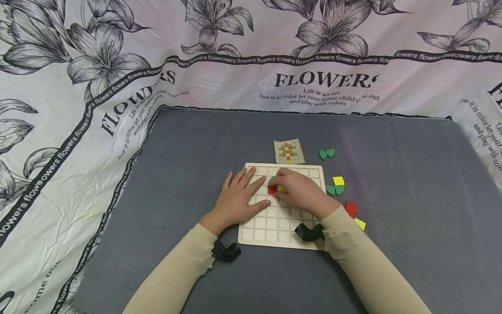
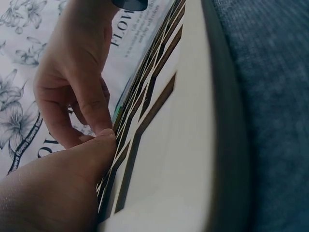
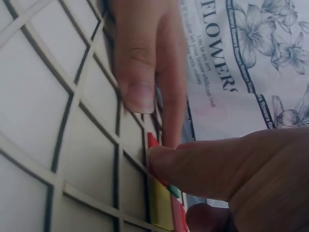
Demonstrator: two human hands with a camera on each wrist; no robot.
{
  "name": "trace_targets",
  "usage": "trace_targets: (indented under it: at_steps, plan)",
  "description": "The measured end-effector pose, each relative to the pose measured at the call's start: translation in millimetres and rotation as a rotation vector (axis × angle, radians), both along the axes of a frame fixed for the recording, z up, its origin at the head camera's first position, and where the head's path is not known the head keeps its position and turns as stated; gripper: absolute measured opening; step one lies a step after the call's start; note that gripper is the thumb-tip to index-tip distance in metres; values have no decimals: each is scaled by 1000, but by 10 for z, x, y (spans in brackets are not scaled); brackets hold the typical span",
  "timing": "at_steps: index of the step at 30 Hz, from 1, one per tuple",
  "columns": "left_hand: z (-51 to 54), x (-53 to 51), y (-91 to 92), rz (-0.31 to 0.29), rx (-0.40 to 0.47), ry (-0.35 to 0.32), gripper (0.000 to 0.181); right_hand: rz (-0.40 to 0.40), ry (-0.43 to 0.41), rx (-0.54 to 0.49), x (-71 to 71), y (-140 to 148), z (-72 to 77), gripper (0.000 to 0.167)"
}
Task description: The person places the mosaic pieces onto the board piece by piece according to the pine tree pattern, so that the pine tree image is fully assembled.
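Note:
A pale wooden grid board [image 1: 256, 235] lies on the grey table. My left hand [image 1: 239, 198] rests on its left part with the fingers spread, holding nothing. Over the board's upper middle, my right hand [image 1: 300, 192] has its fingers curled down, with thumb and fingertips pinching a red square tile [image 1: 272, 190] at the grid. In the right wrist view the thumb covers part of the red tile [image 3: 151, 140]. Beside it a yellow tile [image 3: 162, 208] sits in the grid. A bit of green shows by the right fingertips; its shape is mostly hidden.
A pattern card [image 1: 289, 151] lies behind the board. Two green pieces [image 1: 330, 152] are to its right. Right of the board lie more green pieces [image 1: 339, 189], a yellow square [image 1: 338, 180], red squares [image 1: 351, 207] and another yellow piece [image 1: 360, 223], partly behind the right sleeve.

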State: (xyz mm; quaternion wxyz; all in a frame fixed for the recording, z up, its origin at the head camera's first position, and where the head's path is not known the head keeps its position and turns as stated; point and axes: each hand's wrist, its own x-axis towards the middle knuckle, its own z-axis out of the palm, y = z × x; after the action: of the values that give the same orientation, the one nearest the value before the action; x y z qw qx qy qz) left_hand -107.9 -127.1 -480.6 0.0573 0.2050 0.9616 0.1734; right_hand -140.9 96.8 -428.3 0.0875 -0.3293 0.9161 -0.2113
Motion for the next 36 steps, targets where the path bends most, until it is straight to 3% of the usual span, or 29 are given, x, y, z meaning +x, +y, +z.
trace_targets:
  at_steps: [25, 36]
  plan:
    - [22, 5, 19, 10, 2, -18, 77, -96, -14, 34, 210, 585, 195, 21]
    - [-12, -5, 8, 2, 7, -1, 77, -149, 20, 65, 288, 871, 252, 18]
